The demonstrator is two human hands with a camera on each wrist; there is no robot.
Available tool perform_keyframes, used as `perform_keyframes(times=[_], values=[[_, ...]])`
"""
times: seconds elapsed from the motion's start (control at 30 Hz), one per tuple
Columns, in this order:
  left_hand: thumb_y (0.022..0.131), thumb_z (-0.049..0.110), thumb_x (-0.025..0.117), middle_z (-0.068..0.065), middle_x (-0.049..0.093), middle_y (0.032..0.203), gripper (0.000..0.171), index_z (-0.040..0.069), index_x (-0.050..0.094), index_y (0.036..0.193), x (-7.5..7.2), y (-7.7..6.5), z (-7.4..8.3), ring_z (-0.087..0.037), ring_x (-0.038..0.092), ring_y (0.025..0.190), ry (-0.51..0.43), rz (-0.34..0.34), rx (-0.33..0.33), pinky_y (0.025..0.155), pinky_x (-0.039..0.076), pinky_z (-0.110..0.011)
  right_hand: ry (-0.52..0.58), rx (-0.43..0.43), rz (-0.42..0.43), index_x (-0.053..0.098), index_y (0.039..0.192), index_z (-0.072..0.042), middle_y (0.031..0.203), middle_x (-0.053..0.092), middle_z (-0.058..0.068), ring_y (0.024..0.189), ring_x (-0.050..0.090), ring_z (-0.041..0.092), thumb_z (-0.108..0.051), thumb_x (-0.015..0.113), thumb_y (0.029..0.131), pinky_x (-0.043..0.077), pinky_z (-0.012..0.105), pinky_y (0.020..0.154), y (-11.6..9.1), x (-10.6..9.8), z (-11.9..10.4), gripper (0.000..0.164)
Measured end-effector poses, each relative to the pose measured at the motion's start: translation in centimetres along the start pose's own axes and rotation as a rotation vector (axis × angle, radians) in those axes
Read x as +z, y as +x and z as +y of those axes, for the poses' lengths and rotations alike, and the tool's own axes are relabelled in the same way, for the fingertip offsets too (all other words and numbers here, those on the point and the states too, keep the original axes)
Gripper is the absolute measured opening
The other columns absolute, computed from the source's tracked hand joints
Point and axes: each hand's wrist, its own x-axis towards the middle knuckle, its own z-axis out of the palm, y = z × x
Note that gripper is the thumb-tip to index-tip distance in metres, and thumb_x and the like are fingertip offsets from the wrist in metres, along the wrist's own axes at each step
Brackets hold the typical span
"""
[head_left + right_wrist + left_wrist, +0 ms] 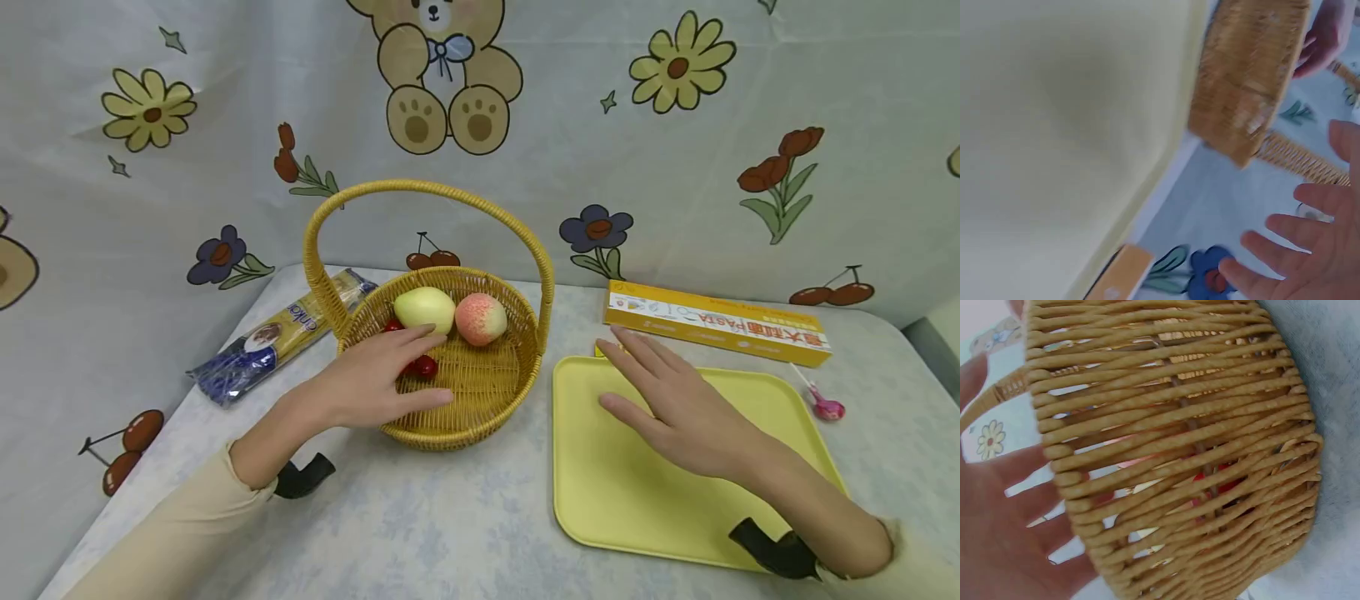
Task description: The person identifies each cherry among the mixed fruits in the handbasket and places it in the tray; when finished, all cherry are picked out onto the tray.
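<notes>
My left hand (386,379) hovers over the near left side of a wicker basket (450,437), fingers extended and holding nothing. Inside the basket lie a pale yellow-green fruit (425,310), a pink and cream peach (481,319) and dark red cherry-like fruits (425,367), partly hidden by that hand. In the left wrist view the woven basket side (1172,444) stands in front of the fingers. Over a yellow tray (600,500) is my right hand (678,408), its fingers straight and spread, gripping nothing. The right wrist view shows that palm (1322,262) beyond the tray's edge.
A blue and yellow packet (277,337) lies left of the basket. Behind the tray is a long orange pasta box (712,321), with a small yellow item (600,348) mostly hidden. A pink lollipop (828,408) lies to the tray's right. A patterned cloth hangs behind the table.
</notes>
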Motion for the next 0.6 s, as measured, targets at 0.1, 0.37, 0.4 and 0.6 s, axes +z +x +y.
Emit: perform_keyframes(times=[0.1,0.37,0.4,0.6], values=[[0.091,0.066,0.055,-0.004,0.041,0.152,0.074,0.021,0.047,0.148,-0.3,-0.5,0.0,-0.029,0.037,0.139,-0.113,0.103,0.022,0.11,0.034,-0.058,0.047,-0.079,0.067,0.051,0.143,-0.008,0.144,0.049,0.012,0.13,0.048,0.033,-0.035,0.059,0.101,0.044,0.055,0.101,0.8,-0.4,-1.8,0.051],[0.093,0.025,0.069,0.003,0.063,0.124,0.033,0.017,0.066,0.125,1.0,-3.6,-1.1,-0.019,0.058,0.108,-0.41,0.395,0.082,0.089,0.049,-0.046,0.082,-0.263,0.085,0.066,0.122,-0.008,0.118,0.064,0.002,0.096,0.064,0.014,-0.025,0.067,0.096,0.056,0.035,0.079,4.2,-1.0,-6.2,0.032],[0.093,0.02,0.068,0.003,0.064,0.12,0.03,0.017,0.067,0.123,1.3,-3.9,-1.3,-0.019,0.058,0.101,-0.443,0.433,0.072,0.084,0.049,-0.041,0.081,-0.274,0.067,0.066,0.123,-0.007,0.119,0.063,0.003,0.093,0.064,0.014,-0.025,0.067,0.095,0.055,0.034,0.078,4.9,-1.0,-6.6,0.033],[0.089,0.008,0.072,0.003,0.06,0.114,0.034,0.013,0.067,0.122,2.7,-5.9,-2.8,-0.017,0.044,0.078,-0.464,0.579,-0.033,0.064,0.033,-0.032,0.097,-0.312,-0.067,0.064,0.128,-0.007,0.124,0.061,0.006,0.098,0.062,0.017,-0.024,0.068,0.095,0.054,0.034,0.084,9.0,-0.4,-8.5,0.038]])
